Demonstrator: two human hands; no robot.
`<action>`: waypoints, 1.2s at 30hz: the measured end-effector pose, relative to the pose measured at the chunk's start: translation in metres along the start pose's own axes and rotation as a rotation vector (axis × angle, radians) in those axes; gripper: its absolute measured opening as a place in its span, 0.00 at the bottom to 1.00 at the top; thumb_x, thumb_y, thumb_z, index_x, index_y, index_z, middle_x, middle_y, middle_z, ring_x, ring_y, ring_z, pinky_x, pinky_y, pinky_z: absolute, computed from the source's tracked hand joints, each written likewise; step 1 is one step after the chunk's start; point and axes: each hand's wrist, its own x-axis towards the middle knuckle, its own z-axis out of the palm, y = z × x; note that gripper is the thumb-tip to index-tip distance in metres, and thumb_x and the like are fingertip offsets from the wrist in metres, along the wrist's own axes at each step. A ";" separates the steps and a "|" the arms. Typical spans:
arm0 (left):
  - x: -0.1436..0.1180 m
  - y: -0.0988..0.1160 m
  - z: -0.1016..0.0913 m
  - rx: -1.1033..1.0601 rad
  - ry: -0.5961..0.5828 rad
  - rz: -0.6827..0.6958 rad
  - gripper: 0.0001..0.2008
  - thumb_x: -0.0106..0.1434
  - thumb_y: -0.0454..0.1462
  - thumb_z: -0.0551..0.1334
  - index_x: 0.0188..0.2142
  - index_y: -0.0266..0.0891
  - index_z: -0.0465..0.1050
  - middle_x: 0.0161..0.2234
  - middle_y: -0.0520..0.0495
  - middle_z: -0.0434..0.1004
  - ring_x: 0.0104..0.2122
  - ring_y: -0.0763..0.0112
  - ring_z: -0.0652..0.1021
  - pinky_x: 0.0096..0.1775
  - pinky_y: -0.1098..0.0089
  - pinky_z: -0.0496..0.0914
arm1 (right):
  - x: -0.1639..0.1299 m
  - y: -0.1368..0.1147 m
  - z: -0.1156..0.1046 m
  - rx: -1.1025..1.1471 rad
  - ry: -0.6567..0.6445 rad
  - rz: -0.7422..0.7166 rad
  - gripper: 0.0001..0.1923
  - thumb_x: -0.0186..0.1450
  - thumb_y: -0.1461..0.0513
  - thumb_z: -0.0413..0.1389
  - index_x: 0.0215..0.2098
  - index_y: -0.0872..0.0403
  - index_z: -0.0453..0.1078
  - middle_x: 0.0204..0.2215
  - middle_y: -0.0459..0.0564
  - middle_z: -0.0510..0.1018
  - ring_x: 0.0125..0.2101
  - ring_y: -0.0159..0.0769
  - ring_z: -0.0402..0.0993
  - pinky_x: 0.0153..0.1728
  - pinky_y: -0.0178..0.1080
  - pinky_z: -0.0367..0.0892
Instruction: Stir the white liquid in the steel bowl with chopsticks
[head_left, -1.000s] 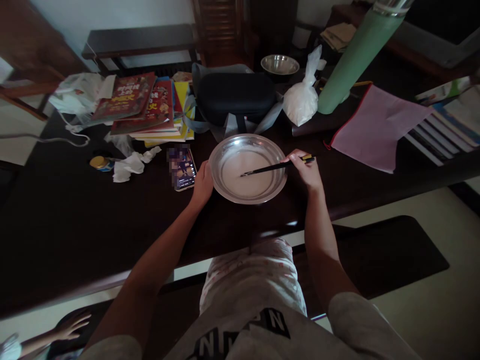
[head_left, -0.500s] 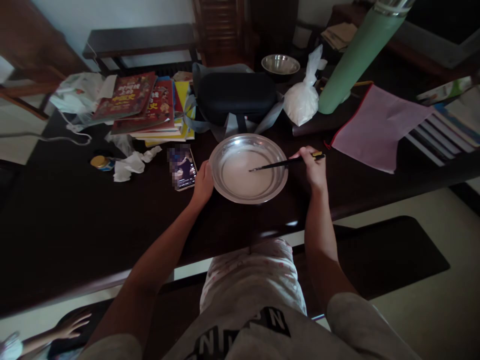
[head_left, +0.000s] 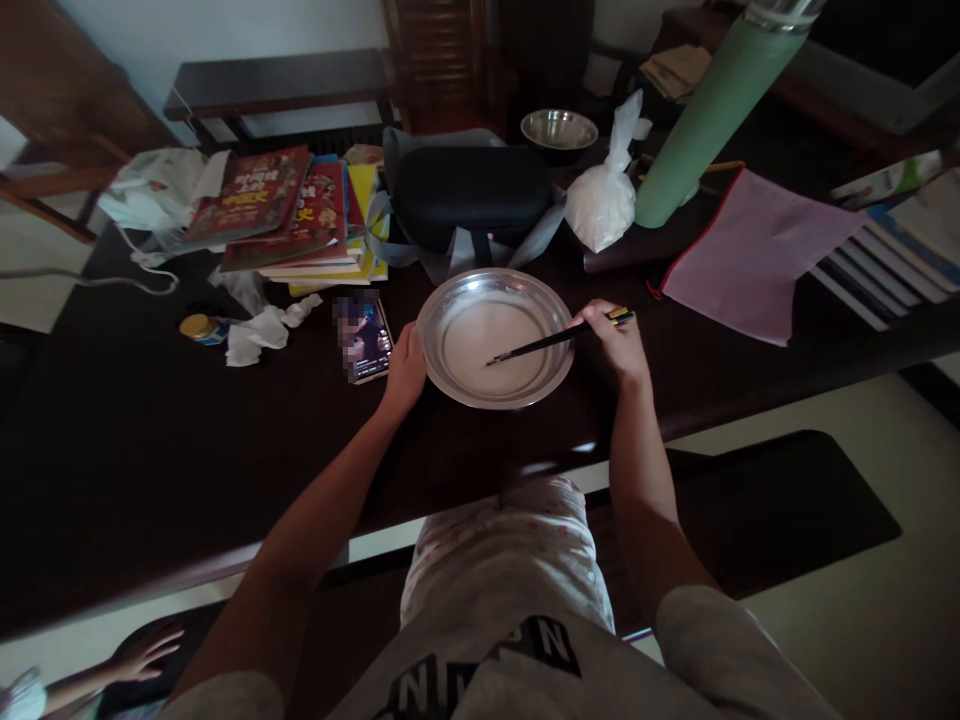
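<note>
Dark table (head_left: 150, 420), cluttered along top of frame
left hand (head_left: 406, 368) gripping metal pan (head_left: 456, 296) rim; right hand (head_left: 616, 342) clamped on chopsticks (head_left: 547, 342), tips in white liquid (head_left: 480, 340), frame centre

Silver metal dish (head_left: 450, 300) with milky white liquid (head_left: 484, 345), black chopsticks (head_left: 536, 345) banded yellow at the top end, all on a near-black dark brown desk (head_left: 150, 440); behind it a black case (head_left: 472, 190), a pale green flask (head_left: 709, 110), a pink cloth (head_left: 754, 255) edged red, red and yellow books (head_left: 300, 215), a white bag (head_left: 604, 205)
</note>
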 end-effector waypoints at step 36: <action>0.000 0.000 0.000 0.003 0.002 0.004 0.17 0.77 0.47 0.55 0.44 0.42 0.78 0.45 0.43 0.84 0.49 0.60 0.81 0.55 0.60 0.74 | 0.001 0.002 0.002 0.007 0.077 -0.025 0.27 0.61 0.35 0.65 0.24 0.46 0.77 0.23 0.43 0.82 0.31 0.39 0.83 0.42 0.45 0.77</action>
